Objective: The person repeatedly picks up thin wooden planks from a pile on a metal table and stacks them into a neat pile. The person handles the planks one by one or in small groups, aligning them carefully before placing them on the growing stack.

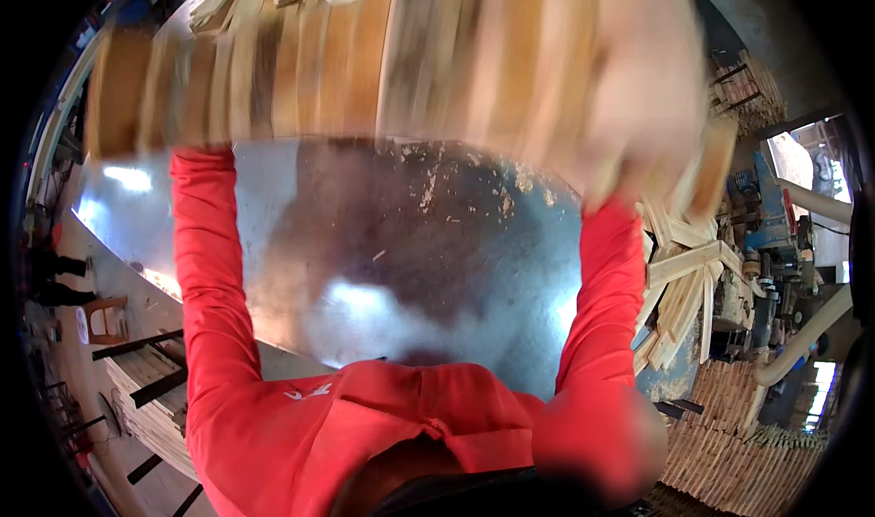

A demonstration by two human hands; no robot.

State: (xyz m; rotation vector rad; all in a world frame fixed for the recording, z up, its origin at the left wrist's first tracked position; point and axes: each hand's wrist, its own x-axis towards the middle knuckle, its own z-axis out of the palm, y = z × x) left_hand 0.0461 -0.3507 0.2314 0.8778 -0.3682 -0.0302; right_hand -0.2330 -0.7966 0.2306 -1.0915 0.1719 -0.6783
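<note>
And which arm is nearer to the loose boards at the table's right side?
Right. The right arm is just left of the loose boards; the left arm is across the table, far to their left.

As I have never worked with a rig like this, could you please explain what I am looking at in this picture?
There is no machine arm: a person in red works with two bare hands. The picture comes from a wide fisheye camera worn on the head, looking down, so its left is the person's left and straight edges bend near the rim. Both arms reach forward to a row of wood strips, apparently held between the hands. The right hand is badly blurred and the left hand is hidden by the wood, so I cannot tell the exact grip. Pale shavings lie scattered on the shiny table, with loose strips heaped toward the right.
</note>
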